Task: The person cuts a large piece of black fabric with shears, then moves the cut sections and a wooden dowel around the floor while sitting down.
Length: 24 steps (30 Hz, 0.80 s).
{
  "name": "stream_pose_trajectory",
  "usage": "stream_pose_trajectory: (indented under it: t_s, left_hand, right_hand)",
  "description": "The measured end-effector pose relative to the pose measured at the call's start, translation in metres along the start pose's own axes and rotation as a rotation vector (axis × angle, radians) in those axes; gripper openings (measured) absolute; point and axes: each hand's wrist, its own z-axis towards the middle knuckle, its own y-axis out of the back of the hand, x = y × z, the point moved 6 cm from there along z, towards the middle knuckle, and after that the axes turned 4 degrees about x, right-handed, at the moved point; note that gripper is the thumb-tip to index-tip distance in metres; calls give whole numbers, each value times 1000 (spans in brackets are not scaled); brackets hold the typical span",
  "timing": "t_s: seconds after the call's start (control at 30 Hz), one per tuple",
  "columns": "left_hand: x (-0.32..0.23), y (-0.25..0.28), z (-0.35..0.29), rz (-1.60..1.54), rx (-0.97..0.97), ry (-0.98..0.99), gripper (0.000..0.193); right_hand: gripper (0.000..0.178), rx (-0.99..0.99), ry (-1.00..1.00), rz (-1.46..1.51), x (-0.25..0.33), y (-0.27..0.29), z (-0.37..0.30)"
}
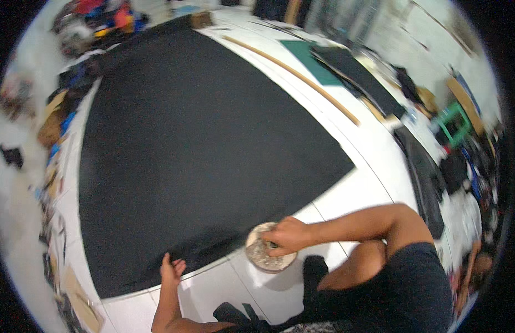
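A large sheet of black fabric [196, 133] lies spread over the white tiled floor in front of me. My left hand [171, 270] is at its near edge, toward the left, with the thumb and fingers apart and nothing visible in it. By the fabric's near right edge, my right hand [288, 235] is closed at the top of a round, pale, speckled disc-like thing [264, 258]. The fingers cover what they grip there, and the disc's exact kind cannot be told. A dark shadow or fold runs along the fabric between my hands.
A long wooden strip [293, 73] lies right of the fabric. Beyond it are a green sheet [310, 62] and dark panels [360, 77]. A green stool [454, 125] stands at far right. A brown block [202, 20] sits at the far corner. Clutter lines the left wall.
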Motion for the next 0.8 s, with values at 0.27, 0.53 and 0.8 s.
stream_pose_trajectory:
  t_s: [0.27, 0.53, 0.8]
  left_hand:
    - [1, 20, 19, 11, 25, 43, 59]
    - [-29, 61, 24, 79, 262, 264, 59]
    - [-41, 67, -14, 79, -25, 75, 40]
  right_hand:
    - [43, 350, 36, 192, 28, -38, -30]
    - [41, 11, -222, 661, -130, -24, 0]
    - [70, -402, -1696, 270, -349, 1, -247]
